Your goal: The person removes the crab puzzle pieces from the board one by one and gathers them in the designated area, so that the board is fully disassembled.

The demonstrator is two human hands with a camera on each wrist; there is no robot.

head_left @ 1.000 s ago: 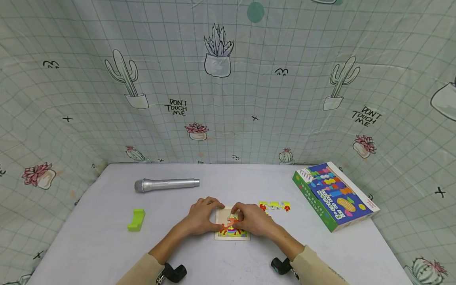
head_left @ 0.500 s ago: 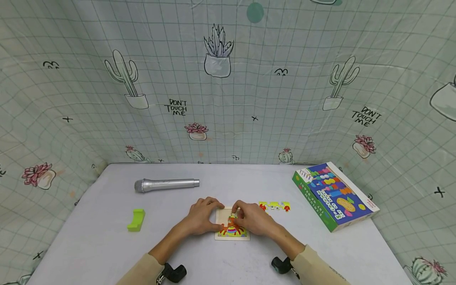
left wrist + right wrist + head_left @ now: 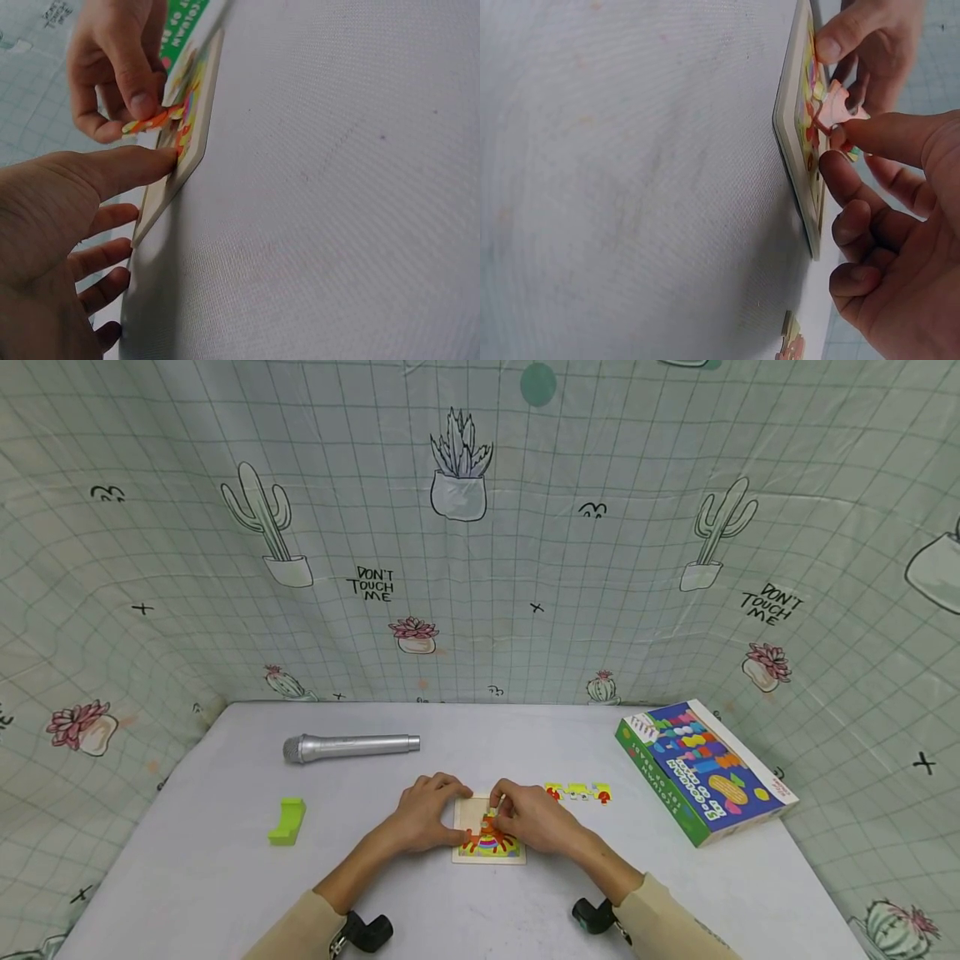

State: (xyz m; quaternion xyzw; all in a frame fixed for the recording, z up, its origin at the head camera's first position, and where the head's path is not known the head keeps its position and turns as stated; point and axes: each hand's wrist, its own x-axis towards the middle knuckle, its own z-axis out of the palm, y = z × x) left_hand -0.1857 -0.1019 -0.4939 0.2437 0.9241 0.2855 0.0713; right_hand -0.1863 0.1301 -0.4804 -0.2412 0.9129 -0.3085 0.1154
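A small wooden jigsaw board point(image 3: 468, 810) lies on the table, its lower part filled with a colourful picture and its upper left bare. My left hand point(image 3: 427, 814) is at the board's left side; in the left wrist view its straight thumb presses on the pieces while the other fingers extend along the far edge. My right hand point(image 3: 536, 818) pinches an orange puzzle piece point(image 3: 150, 121) between thumb and fingers. In the right wrist view that piece is tilted over the board, touching or nearly touching the fitted pieces; I cannot tell which.
Yellow and red puzzle pieces point(image 3: 577, 792) lie to the board's right. Farther right stands a blue and green toy box point(image 3: 705, 772). A silver microphone point(image 3: 351, 747) and a lime green block point(image 3: 288, 822) lie on the left. A patterned cloth hangs behind the table.
The puzzle piece has turned and tilted in my right hand, which has shifted very slightly. My left hand and the board have stayed put.
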